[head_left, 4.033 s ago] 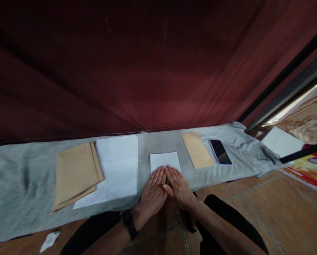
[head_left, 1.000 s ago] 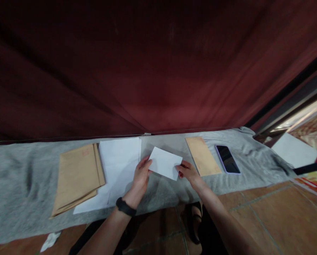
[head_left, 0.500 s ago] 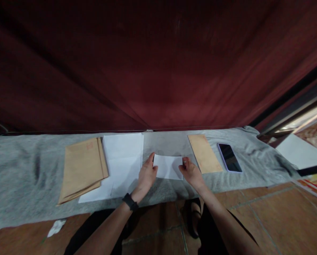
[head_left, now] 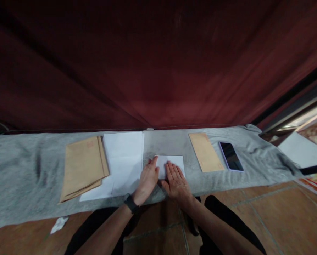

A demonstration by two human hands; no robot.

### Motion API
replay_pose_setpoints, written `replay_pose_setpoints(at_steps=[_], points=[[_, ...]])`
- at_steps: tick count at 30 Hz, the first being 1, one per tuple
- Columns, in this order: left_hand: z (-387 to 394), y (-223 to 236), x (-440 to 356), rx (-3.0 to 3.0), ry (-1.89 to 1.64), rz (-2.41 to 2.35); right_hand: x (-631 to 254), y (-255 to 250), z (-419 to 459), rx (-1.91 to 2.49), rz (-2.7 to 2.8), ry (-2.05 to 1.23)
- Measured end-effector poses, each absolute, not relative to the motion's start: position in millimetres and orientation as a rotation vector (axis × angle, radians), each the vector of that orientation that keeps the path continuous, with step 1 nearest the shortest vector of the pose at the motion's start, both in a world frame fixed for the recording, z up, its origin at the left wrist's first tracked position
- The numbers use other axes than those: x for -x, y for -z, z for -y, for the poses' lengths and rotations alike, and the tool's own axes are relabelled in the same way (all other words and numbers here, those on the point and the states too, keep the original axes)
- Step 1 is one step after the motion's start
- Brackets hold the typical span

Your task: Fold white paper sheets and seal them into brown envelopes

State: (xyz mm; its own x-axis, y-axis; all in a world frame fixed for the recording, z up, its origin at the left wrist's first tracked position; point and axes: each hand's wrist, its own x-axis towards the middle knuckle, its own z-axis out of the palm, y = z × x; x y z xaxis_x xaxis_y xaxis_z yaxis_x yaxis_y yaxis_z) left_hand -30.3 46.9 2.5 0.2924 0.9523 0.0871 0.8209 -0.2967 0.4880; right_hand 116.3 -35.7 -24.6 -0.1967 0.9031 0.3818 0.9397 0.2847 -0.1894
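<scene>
A small folded sheet of white paper [head_left: 177, 161] lies on the grey cloth in front of me. My right hand [head_left: 176, 182] rests palm down over its lower right part, fingers stretched out flat. At the paper's left edge lies my left hand [head_left: 148, 176], a dark watch on its wrist. Its forefinger and thumb touch that edge, and the other fingers lie on the cloth, apart. Larger white sheets [head_left: 123, 159] lie to the left, partly under a stack of brown envelopes [head_left: 84, 161]. A single brown envelope [head_left: 205, 152] lies to the right.
Right of the single envelope is a phone [head_left: 231, 156] with a purple edge. The grey cloth [head_left: 22, 177] covers a long, narrow surface, backed by a dark red curtain [head_left: 158, 71]. A crumpled white scrap [head_left: 59, 225] is on the tiled floor [head_left: 281, 219].
My right hand has let go of the paper's right edge and moved left, now flat on top. My left hand has loosened its grip but stays at the left edge.
</scene>
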Motion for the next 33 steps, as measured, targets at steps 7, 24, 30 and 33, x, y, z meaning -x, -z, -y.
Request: replay_pose_setpoints(at_steps=[7,24,30,33], points=[[-18,-18,15,-2.537,-0.609,-1.515,-121,29,35,1.677,2.194,0.204],[4,19,22,-2.742,-0.502,-1.475,-154,30,42,1.859,2.159,0.26],[6,19,30,-2.744,-0.504,-1.534,-165,26,49,1.932,2.057,0.284],[6,18,33,-2.736,-0.544,-1.535,-167,25,49,1.928,2.006,0.287]])
